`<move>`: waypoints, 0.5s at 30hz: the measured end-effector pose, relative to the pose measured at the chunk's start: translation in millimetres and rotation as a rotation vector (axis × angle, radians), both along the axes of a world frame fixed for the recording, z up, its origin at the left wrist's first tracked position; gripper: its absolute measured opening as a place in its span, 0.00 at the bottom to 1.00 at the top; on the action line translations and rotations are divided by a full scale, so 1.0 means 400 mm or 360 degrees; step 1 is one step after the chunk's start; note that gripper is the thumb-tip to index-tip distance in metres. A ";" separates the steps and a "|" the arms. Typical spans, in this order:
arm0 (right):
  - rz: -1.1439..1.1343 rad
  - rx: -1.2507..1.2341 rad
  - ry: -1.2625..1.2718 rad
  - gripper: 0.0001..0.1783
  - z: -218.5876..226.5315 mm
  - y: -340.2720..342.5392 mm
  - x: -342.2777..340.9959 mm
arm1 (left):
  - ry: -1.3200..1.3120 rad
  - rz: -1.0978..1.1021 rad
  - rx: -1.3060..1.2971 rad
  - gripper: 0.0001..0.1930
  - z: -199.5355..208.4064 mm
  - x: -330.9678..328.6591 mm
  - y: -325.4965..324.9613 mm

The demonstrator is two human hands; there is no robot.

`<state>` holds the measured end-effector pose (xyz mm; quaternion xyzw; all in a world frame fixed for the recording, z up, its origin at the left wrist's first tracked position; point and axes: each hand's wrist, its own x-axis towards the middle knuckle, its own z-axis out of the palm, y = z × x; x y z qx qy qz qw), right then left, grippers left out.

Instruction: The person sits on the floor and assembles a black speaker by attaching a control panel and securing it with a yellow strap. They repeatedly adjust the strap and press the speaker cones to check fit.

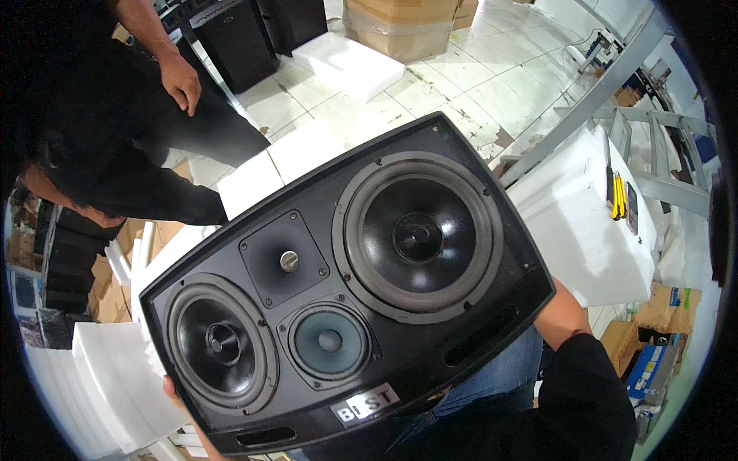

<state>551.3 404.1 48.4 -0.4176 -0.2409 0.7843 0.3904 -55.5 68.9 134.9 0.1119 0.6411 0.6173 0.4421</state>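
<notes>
A wide black loudspeaker fills the middle of the head view, tilted with its right side higher. On its front are a large woofer at right, another woofer at left, a smaller grey-blue cone and a square tweeter panel. A silver badge sits along the near edge. My left hand holds the left end, with only some fingers showing. My right hand grips the right end; its fingertips are hidden by the cabinet.
A person in black stands at the far left, one hand hanging down. White foam blocks lie beyond, near a large cardboard box and black cabinets. At right, yellow-black cutters rest on white foam beside a metal frame.
</notes>
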 end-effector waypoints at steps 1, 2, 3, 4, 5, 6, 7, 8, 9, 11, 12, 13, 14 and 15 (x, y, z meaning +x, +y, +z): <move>-0.0009 0.0024 -0.0029 0.27 0.007 0.021 0.012 | -0.0013 -0.0027 0.0020 0.29 0.008 -0.002 0.009; -0.0004 0.0069 -0.0063 0.27 0.014 0.053 0.024 | 0.0032 -0.0042 0.0037 0.29 0.016 -0.003 0.010; 0.0000 0.0130 -0.0125 0.27 0.023 0.097 0.041 | 0.0113 -0.0051 0.0053 0.29 0.027 0.000 0.009; -0.0004 0.0300 -0.0233 0.27 0.052 0.148 0.050 | 0.0804 -0.0019 -0.0155 0.29 0.006 -0.041 -0.029; -0.0034 0.0541 -0.0375 0.27 0.101 0.178 0.047 | 0.0809 -0.0180 -0.0069 0.30 0.070 0.038 -0.008; -0.0038 0.0890 -0.0563 0.26 0.201 0.168 -0.001 | 0.0809 -0.0319 0.0002 0.32 0.151 0.152 0.011; -0.0099 0.1223 -0.0767 0.26 0.304 0.153 -0.041 | 0.1077 -0.0394 -0.0031 0.32 0.192 0.217 0.005; 0.0141 0.1387 -0.0968 0.26 0.387 0.146 -0.063 | 0.1448 -0.0428 -0.0171 0.30 0.190 0.240 -0.022; 0.0387 0.1541 -0.1166 0.26 0.437 0.147 -0.085 | 0.1556 -0.0356 -0.0263 0.29 0.188 0.255 -0.042; 0.0731 0.1970 -0.1592 0.27 0.439 0.203 -0.123 | 0.1630 -0.0268 -0.0242 0.27 0.160 0.252 -0.051; 0.0882 0.2005 -0.1989 0.30 0.457 0.215 -0.152 | 0.1541 -0.0234 -0.0166 0.27 0.150 0.245 -0.044; 0.0686 0.2129 -0.2028 0.31 0.411 0.240 -0.168 | 0.1457 -0.0208 -0.0080 0.27 0.141 0.238 -0.039; 0.0727 0.2036 -0.2126 0.31 0.428 0.265 -0.172 | 0.1368 -0.0187 -0.0003 0.28 0.128 0.233 -0.026; 0.0780 0.1936 -0.2207 0.30 0.440 0.272 -0.180 | 0.1319 -0.0162 -0.0015 0.28 0.131 0.235 -0.024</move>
